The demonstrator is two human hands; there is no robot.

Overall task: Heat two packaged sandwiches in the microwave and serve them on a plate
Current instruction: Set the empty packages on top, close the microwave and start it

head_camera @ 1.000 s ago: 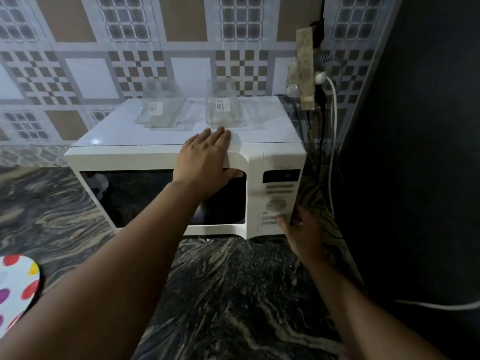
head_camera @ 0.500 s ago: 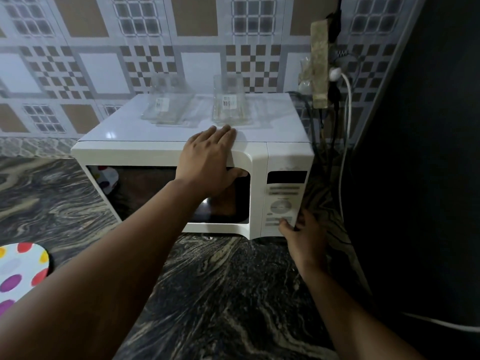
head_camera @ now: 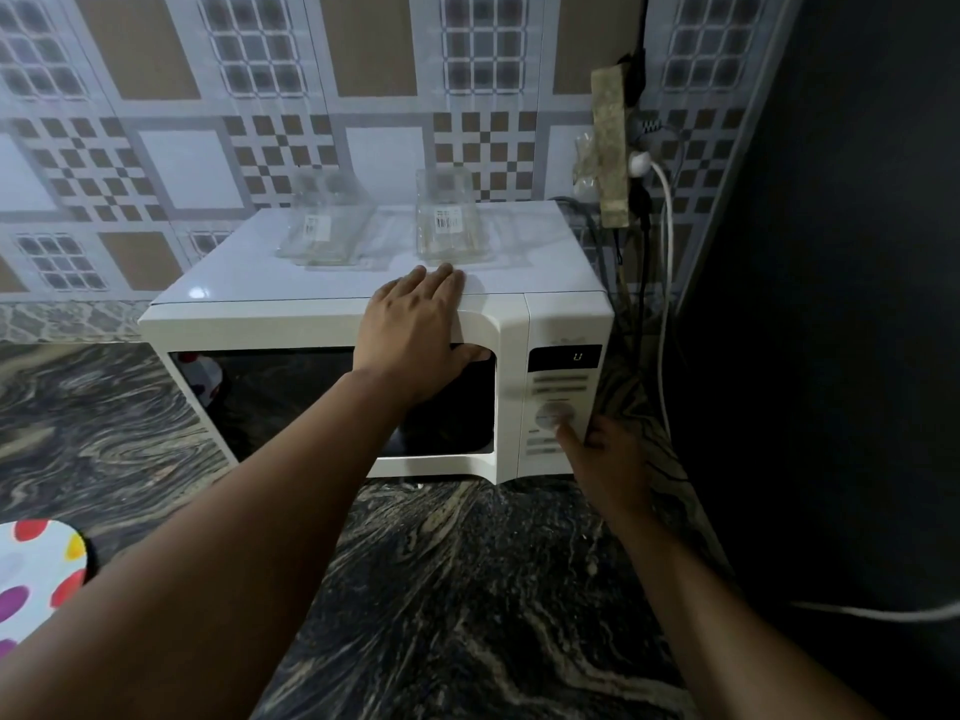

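A white microwave (head_camera: pixel 311 324) stands on the dark marbled counter (head_camera: pixel 467 589) with its door closed. My left hand (head_camera: pixel 415 330) rests flat on the door's top edge, the thumb against the dark window. My right hand (head_camera: pixel 608 459) reaches to the control panel, one extended finger touching the round dial (head_camera: pixel 548 414). The display (head_camera: pixel 566 357) shows a lit character. Two clear plastic sandwich packs (head_camera: pixel 327 226) (head_camera: pixel 447 220) sit on top of the microwave; they look empty. A white plate with coloured dots (head_camera: pixel 36 574) lies at the lower left. The inside of the microwave is too dark to see.
A socket strip (head_camera: pixel 613 148) with plugs hangs on the tiled wall right of the microwave, and a white cable (head_camera: pixel 665 304) runs down from it. A dark wall (head_camera: pixel 831 304) closes the right side close to my right hand.
My right hand has moved up from the lower buttons to the round dial. The display is lit again after being dark half a second ago. My left hand has stayed on the door.
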